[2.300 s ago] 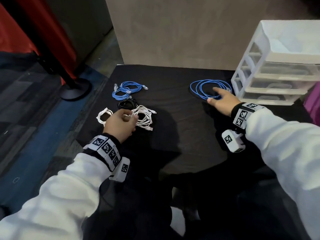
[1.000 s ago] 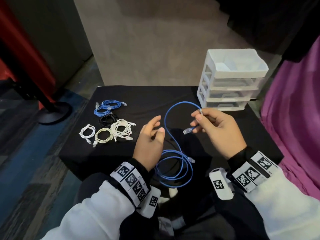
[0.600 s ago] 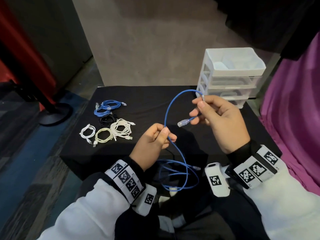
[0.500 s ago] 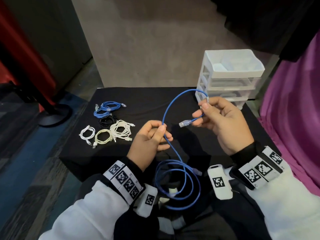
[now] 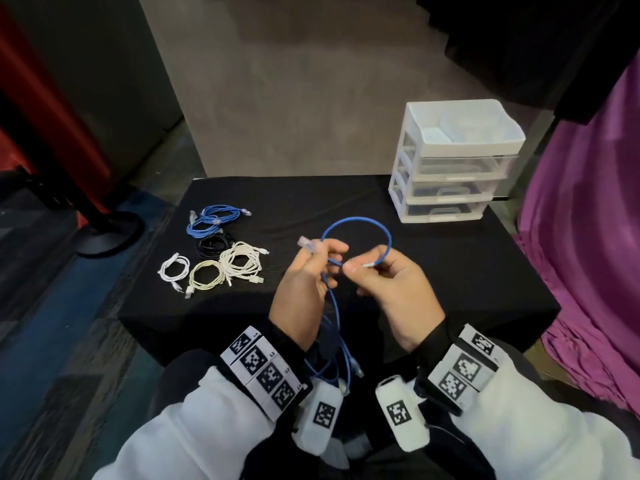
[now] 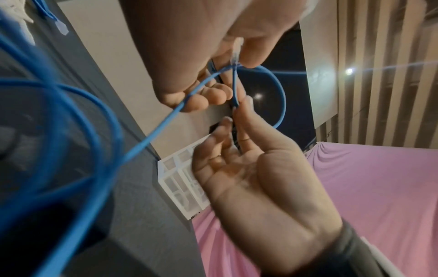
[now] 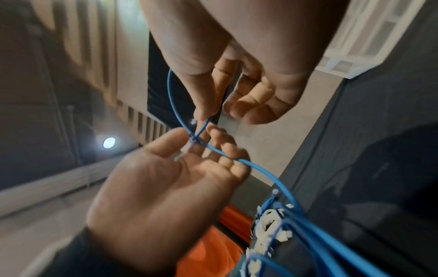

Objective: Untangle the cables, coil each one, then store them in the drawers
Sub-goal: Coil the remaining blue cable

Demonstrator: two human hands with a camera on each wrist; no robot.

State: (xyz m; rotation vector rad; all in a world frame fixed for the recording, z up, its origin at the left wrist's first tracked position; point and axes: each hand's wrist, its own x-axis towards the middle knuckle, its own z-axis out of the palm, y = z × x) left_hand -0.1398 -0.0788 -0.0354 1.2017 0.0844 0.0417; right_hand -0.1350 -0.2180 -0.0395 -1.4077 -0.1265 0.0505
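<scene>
We hold one blue cable [image 5: 353,221] above the near edge of the black table [image 5: 450,278], both hands raised and close together. Our left hand [image 5: 304,285] pinches the cable just behind its clear plug [image 5: 305,242], thumb against forefinger, the other fingers curled loosely under the strand. Our right hand [image 5: 391,292] pinches the cable between thumb and forefinger a short way along, so that a single loop arches up between the two hands; its remaining fingers are half curled and hold nothing. The rest of the cable drops in loose turns toward our lap.

On the table's left side we count five coiled cables: one blue coil [image 5: 211,220], one black coil [image 5: 213,242], and three white or cream coils [image 5: 239,263], lying close together. One white drawer unit [image 5: 453,161] stands at the far right corner, with three clear drawers, all closed, below an open top tray.

The head view alone shows the coils and the drawer fronts. The left wrist view shows our right hand [image 6: 255,178] from the palm side, fingers spread apart below the pinch. The right wrist view shows the strand crossing itself at our left hand [image 7: 166,187], which the head view hides behind the fingers.
</scene>
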